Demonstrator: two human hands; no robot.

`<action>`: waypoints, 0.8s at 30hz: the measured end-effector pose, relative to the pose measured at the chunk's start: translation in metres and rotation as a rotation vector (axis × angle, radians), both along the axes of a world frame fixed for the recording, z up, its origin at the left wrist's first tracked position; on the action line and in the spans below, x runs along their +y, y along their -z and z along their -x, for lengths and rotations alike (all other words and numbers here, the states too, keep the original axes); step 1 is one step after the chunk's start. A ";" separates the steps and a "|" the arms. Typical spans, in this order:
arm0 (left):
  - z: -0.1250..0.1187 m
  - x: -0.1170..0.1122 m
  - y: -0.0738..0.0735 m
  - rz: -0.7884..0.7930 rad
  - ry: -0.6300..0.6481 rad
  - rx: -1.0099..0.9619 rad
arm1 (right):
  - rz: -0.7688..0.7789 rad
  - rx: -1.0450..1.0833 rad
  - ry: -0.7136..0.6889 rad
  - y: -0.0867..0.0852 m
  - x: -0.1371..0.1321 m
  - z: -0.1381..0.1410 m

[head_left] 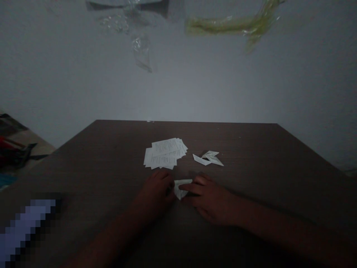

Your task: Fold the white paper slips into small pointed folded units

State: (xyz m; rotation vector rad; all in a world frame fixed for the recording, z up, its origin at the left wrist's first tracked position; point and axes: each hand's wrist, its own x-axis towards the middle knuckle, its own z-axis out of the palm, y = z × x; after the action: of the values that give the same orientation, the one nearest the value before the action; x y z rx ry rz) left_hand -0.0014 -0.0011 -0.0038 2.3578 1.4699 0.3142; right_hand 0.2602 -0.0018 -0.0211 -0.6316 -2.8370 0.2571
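Grey wall (pixel 178 89) rises behind a dark wood bench (pixel 117 149), and shiny clear plastic bits (pixel 141 52) and a green strip (pixel 240 26) show high up on it. A small folded paper piece (pixel 180 189) lies on the bench near the front. It looks like a rough triangle, with its wide edge away from the person and its tip pointing back toward them.

The left hand (pixel 156 190) is just to the left of the folded paper piece. It is curled, and its curled fingers (pixel 169 185) touch the paper's left side. The right hand (pixel 210 199) is on the other side, and its flat fingers (pixel 189 188) reach over the lower part of the paper. Both hands touch the paper, but they stay apart, with the paper between them. You cannot tell if they are pinching it.

Past the folded paper piece, a messy pile of printed paper slips (pixel 164 153) sits up and a bit to the left. Some more folded white paper bits (pixel 208 158) sit up and a bit to the right. Nothing lies between them and the hands.
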 end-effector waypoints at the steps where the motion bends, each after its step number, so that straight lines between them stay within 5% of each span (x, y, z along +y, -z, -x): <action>1: 0.003 0.003 0.000 -0.005 0.010 -0.019 | 0.000 0.003 -0.004 0.000 0.000 0.000; 7: 0.012 0.011 0.000 -0.013 -0.003 0.031 | -0.006 0.014 0.007 0.001 0.001 0.000; 16: -0.009 -0.012 0.000 0.013 0.002 0.083 | 0.071 0.033 0.002 0.002 0.002 0.000; 24: 0.017 0.014 -0.002 -0.105 -0.162 0.110 | 0.062 0.036 0.005 0.003 0.003 -0.001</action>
State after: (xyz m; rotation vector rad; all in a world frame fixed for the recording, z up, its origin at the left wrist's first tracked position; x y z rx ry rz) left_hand -0.0179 0.0132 -0.0019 2.3758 1.7407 0.3135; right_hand 0.2617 0.0010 -0.0244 -0.6403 -2.8017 0.3528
